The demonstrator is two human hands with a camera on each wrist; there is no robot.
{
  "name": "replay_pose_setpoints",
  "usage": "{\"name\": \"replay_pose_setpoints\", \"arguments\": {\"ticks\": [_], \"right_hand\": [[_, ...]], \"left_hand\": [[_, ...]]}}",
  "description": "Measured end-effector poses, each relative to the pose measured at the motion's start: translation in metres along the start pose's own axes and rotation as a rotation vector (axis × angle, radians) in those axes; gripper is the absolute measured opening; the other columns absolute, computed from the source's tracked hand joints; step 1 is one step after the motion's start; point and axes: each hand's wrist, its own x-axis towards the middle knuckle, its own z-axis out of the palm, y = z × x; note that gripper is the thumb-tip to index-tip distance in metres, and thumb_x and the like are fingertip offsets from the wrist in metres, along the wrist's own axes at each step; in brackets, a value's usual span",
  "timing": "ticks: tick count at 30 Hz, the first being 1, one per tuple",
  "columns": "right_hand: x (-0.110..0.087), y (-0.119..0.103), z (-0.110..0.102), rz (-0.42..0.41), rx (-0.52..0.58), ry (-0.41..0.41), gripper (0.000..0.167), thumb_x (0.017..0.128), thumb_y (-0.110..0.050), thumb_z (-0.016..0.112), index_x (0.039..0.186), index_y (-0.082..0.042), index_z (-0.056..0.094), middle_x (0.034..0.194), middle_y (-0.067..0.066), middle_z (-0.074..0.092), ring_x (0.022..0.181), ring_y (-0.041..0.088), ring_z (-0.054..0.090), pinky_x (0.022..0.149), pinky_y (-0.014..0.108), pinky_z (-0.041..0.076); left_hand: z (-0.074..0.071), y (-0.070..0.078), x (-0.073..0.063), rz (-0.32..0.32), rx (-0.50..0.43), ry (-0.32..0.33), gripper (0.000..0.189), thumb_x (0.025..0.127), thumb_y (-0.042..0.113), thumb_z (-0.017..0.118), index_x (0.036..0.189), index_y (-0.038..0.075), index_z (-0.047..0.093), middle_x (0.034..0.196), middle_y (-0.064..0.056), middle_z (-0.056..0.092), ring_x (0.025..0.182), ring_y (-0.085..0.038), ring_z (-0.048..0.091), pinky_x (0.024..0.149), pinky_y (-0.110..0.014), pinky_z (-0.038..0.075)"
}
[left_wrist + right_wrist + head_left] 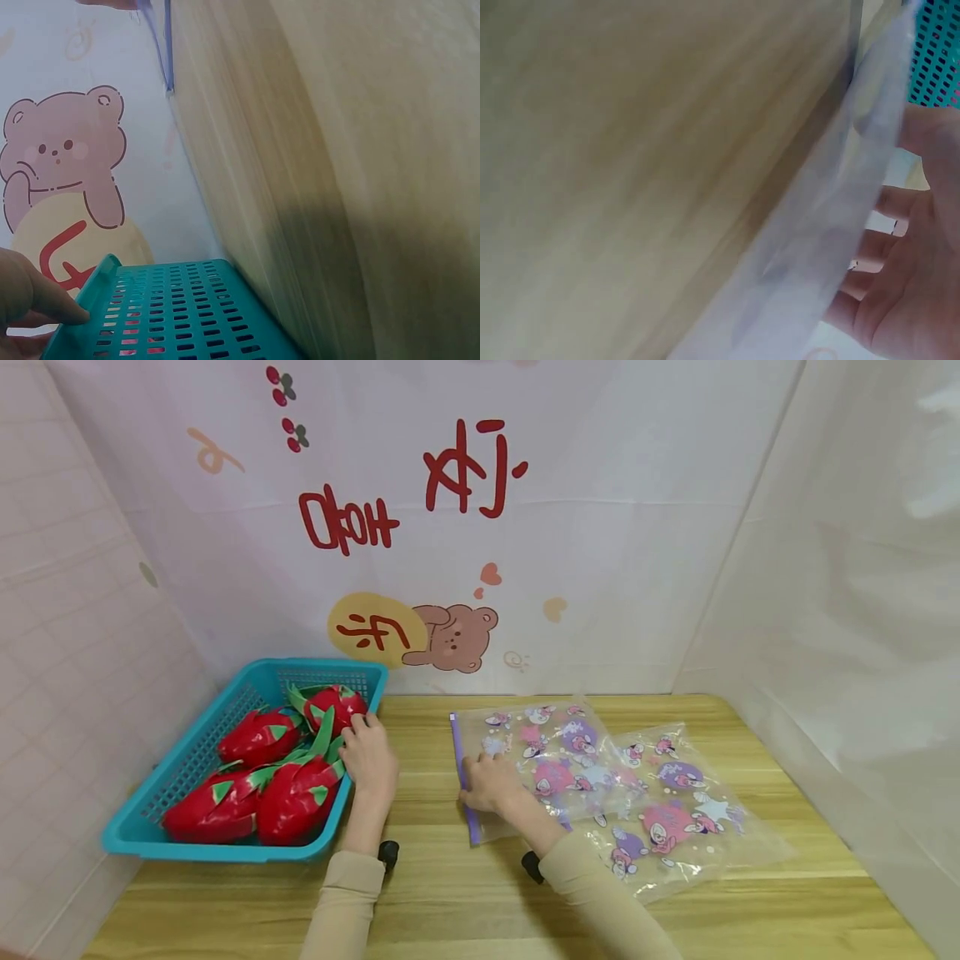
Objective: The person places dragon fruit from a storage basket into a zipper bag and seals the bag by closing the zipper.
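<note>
At the left stands a blue plastic basket [225, 852]. It holds several red toy dragon fruits [296, 802] with green leaves. My left hand [369, 760] lies over its right rim beside the fruits; in the left wrist view the thumb [56, 300] presses the basket's perforated side [180, 307], gripping the rim. At the middle, my right hand [495, 783] pinches the purple zip edge of a clear printed zip bag [555, 768]. In the right wrist view the bag's cloudy film [802, 247] passes between the right hand's fingers [889, 247] and the table.
A second clear zip bag [675, 818] lies partly under the first, toward the right. Both bags are on a wood-grain table [442, 902]. White printed cloth walls [600, 527] enclose the table at the back and both sides.
</note>
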Motion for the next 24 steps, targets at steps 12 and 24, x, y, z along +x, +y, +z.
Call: {"name": "replay_pose_setpoints", "arguments": {"ticks": [12, 24], "right_hand": [[-0.007, 0.023, -0.005, -0.092, 0.219, 0.143, 0.040, 0.084, -0.013, 0.062, 0.121, 0.000, 0.059, 0.055, -0.004, 0.050, 0.042, 0.004, 0.036, 0.036, 0.014, 0.029], [-0.030, 0.044, -0.023, -0.127, 0.288, 0.338, 0.040, 0.082, -0.006, 0.062, 0.120, 0.005, 0.059, 0.056, 0.000, 0.055, 0.039, 0.001, 0.030, 0.036, 0.010, 0.027]], "left_hand": [[0.000, -0.005, -0.001, 0.049, -0.032, 0.037, 0.039, 0.081, -0.002, 0.065, 0.118, -0.011, 0.054, 0.111, -0.027, 0.054, 0.097, -0.046, 0.055, 0.073, -0.057, 0.051], [-0.001, -0.003, -0.014, 0.616, -0.140, 0.217, 0.029, 0.079, -0.004, 0.065, 0.108, -0.003, 0.063, 0.112, -0.021, 0.062, 0.109, -0.040, 0.056, 0.086, -0.050, 0.051]]}}
